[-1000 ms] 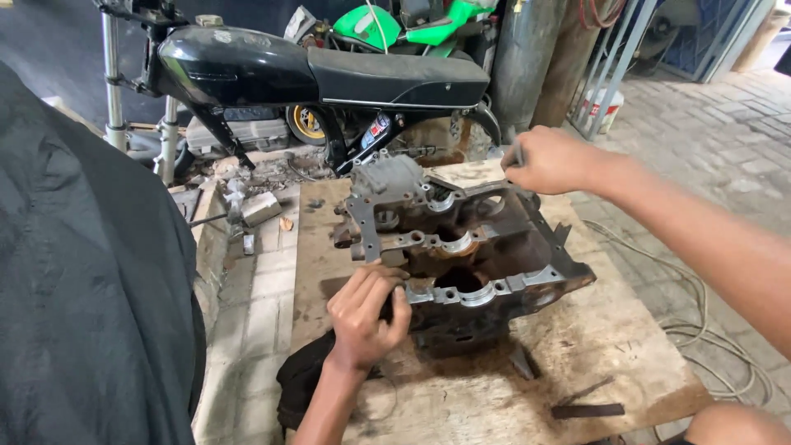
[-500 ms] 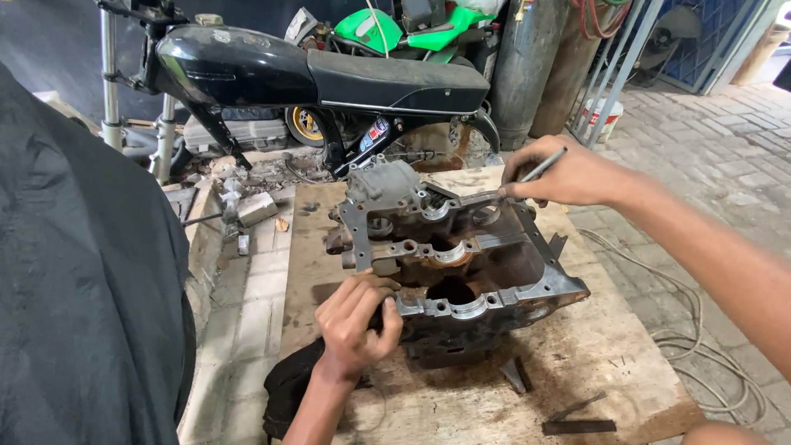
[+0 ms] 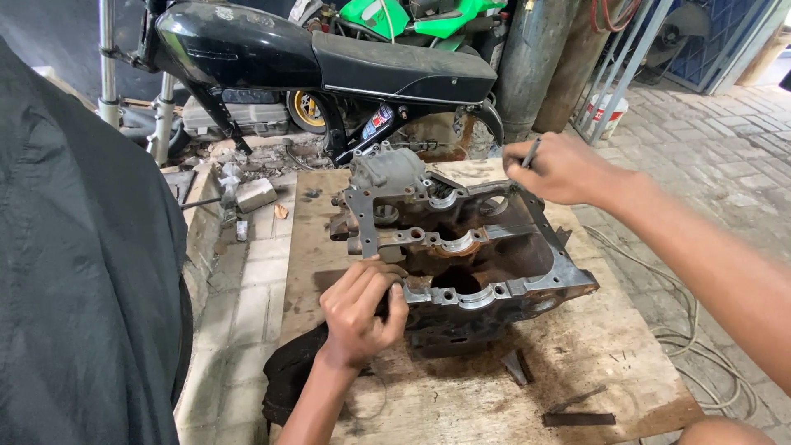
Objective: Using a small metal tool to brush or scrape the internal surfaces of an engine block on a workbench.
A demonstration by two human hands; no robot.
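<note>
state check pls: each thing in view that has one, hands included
engine block: upside down on the wooden board, crankcase open, bearing saddles bare, no crankshaft
left hand: fingers gripping the block's near rail
right hand: closed on a thin metal tool over the far rail
black motorcycle: parked upright behind the board
black cloth: crumpled at the board's near edge
cable: slack on the paving

Your left hand (image 3: 358, 309) bare, no glove, no ring, your forearm uncovered to the frame edge, your right hand (image 3: 556, 169) bare too, your right arm sleeveless as far as seen, no watch or wristband.
</note>
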